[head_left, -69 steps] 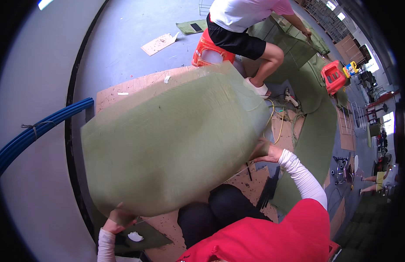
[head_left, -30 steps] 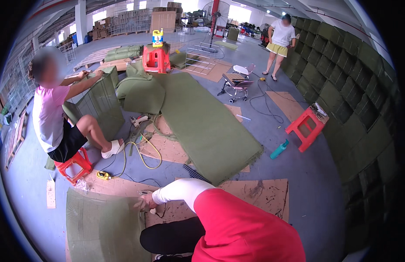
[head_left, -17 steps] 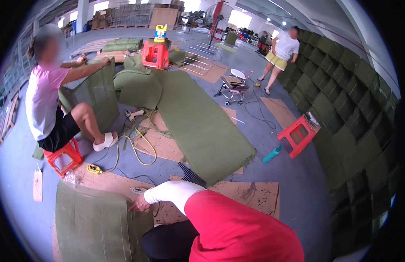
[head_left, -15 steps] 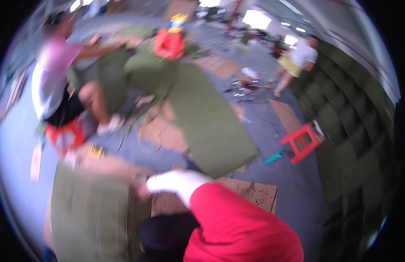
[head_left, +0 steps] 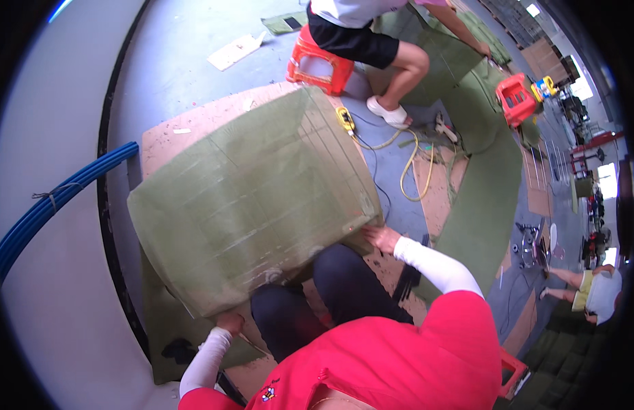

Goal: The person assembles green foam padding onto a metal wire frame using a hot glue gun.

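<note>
Since the frame half a second earlier the view had swung down from the far workshop floor to the wearer's lap, and the large olive-green rectangular fabric panel (head_left: 255, 205) was back in front, about where it had been 2.3 s before. Wearer in a red top, white sleeves, dark trousers, seated. Left hand (head_left: 229, 322) gripped the panel's near lower edge, fingers curled under it; exact pinch hidden by the fabric. Right hand (head_left: 381, 239) lay at the panel's near right corner, fingers partly spread and touching the edge. Panel rested tilted over the knees, its far end above the brown flat cardboard sheet (head_left: 207, 123) on the grey concrete floor (head_left: 187, 34). Faint grid lines were marked on the panel. A second green fabric piece (head_left: 160, 328) lay on the floor under the left side. Blue tube bundle (head_left: 57, 198) ran along the left. Beyond the panel's far corner, a small yellow tool (head_left: 345, 119) with a yellow hose (head_left: 407, 171) coiled just beside it. Further off, another person (head_left: 371, 34) sat on a red plastic stool (head_left: 318, 63), hand on more green fabric (head_left: 467, 55). A second red plastic stool (head_left: 516, 99) stood further right. A long green fabric strip (head_left: 484, 198) ran down the right side.
</note>
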The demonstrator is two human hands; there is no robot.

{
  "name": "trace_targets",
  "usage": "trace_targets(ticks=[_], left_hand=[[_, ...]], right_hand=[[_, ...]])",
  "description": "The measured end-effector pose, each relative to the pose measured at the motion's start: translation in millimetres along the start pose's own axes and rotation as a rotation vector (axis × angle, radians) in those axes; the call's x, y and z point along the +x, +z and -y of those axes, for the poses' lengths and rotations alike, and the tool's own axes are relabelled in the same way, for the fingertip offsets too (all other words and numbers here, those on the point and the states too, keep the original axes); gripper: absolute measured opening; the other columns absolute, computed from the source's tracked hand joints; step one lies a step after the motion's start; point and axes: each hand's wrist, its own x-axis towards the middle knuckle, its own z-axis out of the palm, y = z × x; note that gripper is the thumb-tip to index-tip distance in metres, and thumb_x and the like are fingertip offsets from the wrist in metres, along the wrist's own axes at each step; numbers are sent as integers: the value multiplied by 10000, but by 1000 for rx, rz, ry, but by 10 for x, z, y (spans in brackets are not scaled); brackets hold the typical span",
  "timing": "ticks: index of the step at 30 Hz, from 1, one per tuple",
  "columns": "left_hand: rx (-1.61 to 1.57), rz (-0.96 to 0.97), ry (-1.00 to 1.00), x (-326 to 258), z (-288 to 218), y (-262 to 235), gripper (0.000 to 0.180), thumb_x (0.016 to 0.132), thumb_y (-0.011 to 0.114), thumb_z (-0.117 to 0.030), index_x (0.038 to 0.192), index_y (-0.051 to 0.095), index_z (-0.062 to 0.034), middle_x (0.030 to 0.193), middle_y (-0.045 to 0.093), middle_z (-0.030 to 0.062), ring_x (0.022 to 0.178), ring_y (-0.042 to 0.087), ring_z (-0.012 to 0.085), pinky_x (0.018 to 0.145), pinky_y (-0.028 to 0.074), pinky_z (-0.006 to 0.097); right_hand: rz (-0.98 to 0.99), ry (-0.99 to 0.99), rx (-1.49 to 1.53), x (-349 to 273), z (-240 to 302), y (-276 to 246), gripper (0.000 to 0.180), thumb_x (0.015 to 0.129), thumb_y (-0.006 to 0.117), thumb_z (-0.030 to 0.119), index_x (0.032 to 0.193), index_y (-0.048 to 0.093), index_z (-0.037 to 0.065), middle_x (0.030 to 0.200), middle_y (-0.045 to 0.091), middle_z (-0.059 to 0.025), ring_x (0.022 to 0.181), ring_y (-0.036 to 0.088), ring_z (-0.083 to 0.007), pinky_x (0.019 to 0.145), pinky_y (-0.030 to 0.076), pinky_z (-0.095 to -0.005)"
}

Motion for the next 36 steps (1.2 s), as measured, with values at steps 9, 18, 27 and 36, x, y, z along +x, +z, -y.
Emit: trace_targets(ticks=[9, 18, 27, 36], left_hand=[[-219, -1, 205, -206, -116, -247, 185, 761, 526, -179, 852, 651, -77, 859, 652, 159, 798, 636, 330, 633, 512, 443], [-415, -378, 573, -987, -281, -1053, 164, 715, 650, -140, 828, 576, -48, 906, 569, 131, 743, 583, 333, 607, 494, 405], [-1492, -1254, -611, -944, 269, -1069, 458, 708, 722, -100, 1080, 481, 14, 1041, 528, 86, 924, 502, 178, 853, 404, 300], [-1500, -1083, -596, -1002, 135, -1304, 278, 721, 723, -133, 898, 572, 19, 829, 584, 41, 736, 527, 131, 682, 436, 274]], right_hand=[[-246, 188, 282, 159, 171, -209, 80, 589, 543, 61, 574, 467, 44, 630, 480, -115, 675, 513, -296, 617, 460, -390], [-289, 293, 373, 128, 335, -441, 57, 589, 551, 44, 583, 495, 37, 601, 463, -106, 635, 497, -285, 579, 428, -380], [-277, 318, 422, 260, 368, -470, 22, 603, 531, 38, 599, 516, 23, 615, 493, -107, 650, 514, -282, 606, 437, -380], [-248, 413, 536, 117, 621, -967, 69, 660, 538, 64, 643, 603, 78, 787, 658, -50, 821, 616, -183, 994, 296, -498]])
